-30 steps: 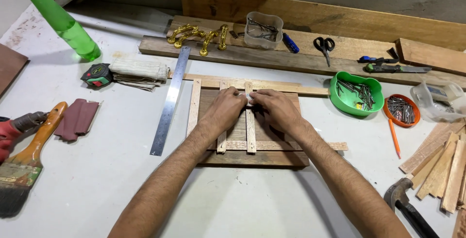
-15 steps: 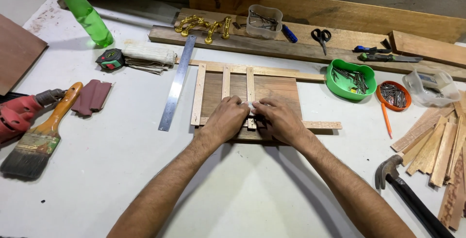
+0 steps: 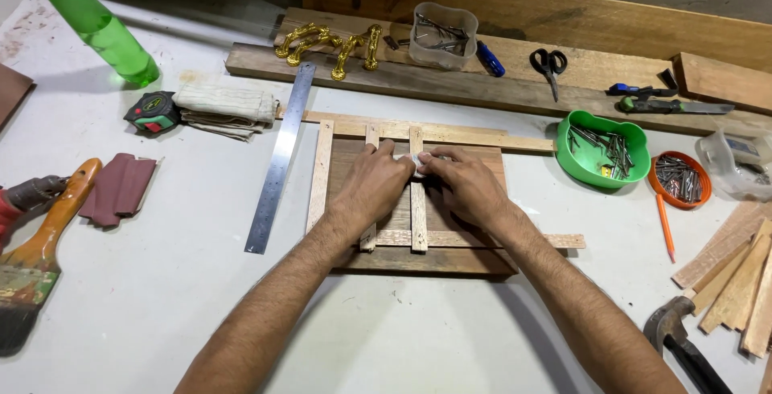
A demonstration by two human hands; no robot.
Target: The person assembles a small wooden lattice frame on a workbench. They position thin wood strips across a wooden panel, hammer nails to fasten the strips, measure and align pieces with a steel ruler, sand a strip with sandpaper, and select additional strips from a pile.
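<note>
A dark wooden board (image 3: 418,260) lies flat on the table with thin pale strips across it in a grid. Both my hands meet over the middle upright strip (image 3: 418,217). My left hand (image 3: 371,186) rests on the board and covers another upright strip (image 3: 368,237). My right hand (image 3: 468,186) comes in from the right. The fingertips of both hands pinch a small pale piece (image 3: 419,161) against the middle strip; what it is cannot be told. A cross strip (image 3: 490,240) lies near the board's front edge.
A steel ruler (image 3: 280,157) lies left of the board, with a tape measure (image 3: 153,112), folded cloth (image 3: 227,106), green bottle (image 3: 100,28), paintbrush (image 3: 40,257). On the right are a green bowl of nails (image 3: 563,153), orange lid (image 3: 653,185), pencil (image 3: 664,227), hammer (image 3: 683,346), wood offcuts (image 3: 740,281).
My hands stay together on the middle strip, fingertips shifting slightly toward the board's far end. The camera view has shifted and closed in.
</note>
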